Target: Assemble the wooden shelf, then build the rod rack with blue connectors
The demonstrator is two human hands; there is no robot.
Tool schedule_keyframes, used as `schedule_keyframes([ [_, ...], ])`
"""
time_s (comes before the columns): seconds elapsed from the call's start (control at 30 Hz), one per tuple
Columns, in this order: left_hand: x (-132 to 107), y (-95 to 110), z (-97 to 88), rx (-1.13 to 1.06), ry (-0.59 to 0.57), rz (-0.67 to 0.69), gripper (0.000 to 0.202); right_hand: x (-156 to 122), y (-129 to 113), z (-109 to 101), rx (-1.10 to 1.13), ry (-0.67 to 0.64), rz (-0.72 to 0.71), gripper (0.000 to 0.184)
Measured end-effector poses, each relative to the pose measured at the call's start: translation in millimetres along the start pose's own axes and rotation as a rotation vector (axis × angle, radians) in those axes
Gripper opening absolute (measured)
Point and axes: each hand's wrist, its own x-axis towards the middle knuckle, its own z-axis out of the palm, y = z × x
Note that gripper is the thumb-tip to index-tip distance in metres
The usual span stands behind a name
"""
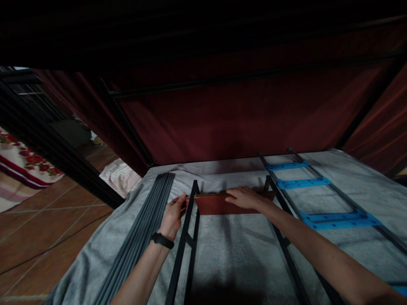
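Observation:
A reddish-brown wooden board [213,205] spans the two upright sides of a black metal frame [179,264], near its far end. My right hand [244,197] lies over the board's top edge, fingers bent across it and gripping it. Beside the frame's left side is my left hand [174,215], with a dark band on the wrist. Its thumb and fingertips are pinched together against the outer face of the post, level with the board's end. What they pinch is too small to make out.
Left of the frame lies a bundle of grey tubes [140,237] on a grey blanket [229,254]. To the right is a rack of dark tubes with blue crosspieces [341,220]. Dark red curtains [235,123] hang behind. A tiled floor [41,237] shows at left.

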Motion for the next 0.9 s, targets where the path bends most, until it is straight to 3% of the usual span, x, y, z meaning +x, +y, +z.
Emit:
schedule_keyframes([
  [0.23, -2.0, 2.5, 1.8, 0.02, -0.025, 0.023, 0.035, 0.1, 0.7, 0.6, -0.009, -0.005, -0.004, 0.039],
  [0.37, -4.2, 4.2, 0.1, 0.039, 0.001, -0.003, 0.029, -0.1, 0.0, 1.0, -0.01, 0.015, -0.001, 0.039],
  [0.67, -1.3, 2.3, 4.6, 0.022, -0.058, 0.031, 0.034, -0.8, -0.4, -1.0, -0.014, -0.012, 0.006, 0.039],
  [0.9, -0.5, -1.5, 2.8, 0.017, -0.047, -0.003, 0.022, -1.4, -1.8, -2.3, 0.005, -0.015, 0.016, 0.037],
])
